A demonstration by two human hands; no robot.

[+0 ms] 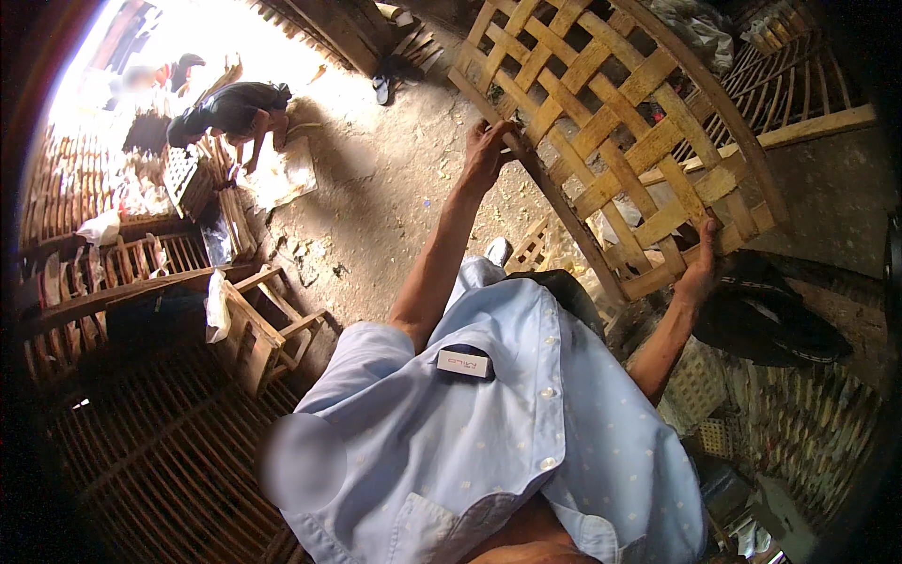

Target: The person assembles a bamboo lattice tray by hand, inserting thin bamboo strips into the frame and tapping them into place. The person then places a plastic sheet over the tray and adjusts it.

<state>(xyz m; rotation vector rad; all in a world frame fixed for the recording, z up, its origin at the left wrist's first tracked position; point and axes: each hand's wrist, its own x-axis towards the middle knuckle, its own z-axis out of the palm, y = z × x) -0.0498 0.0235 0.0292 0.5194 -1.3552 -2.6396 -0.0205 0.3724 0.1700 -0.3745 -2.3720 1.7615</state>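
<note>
Two bare hands hold up a woven panel (611, 122) of yellowish slats in the upper right of the frame. The left hand (489, 150) is clamped on its side strip; the right hand (696, 273) grips the lower right edge (thumb in front, fingers hidden behind). At upper left, a co-worker (233, 111) in dark clothing bends low; a wooden stool (268, 331) stands at centre left.
</note>
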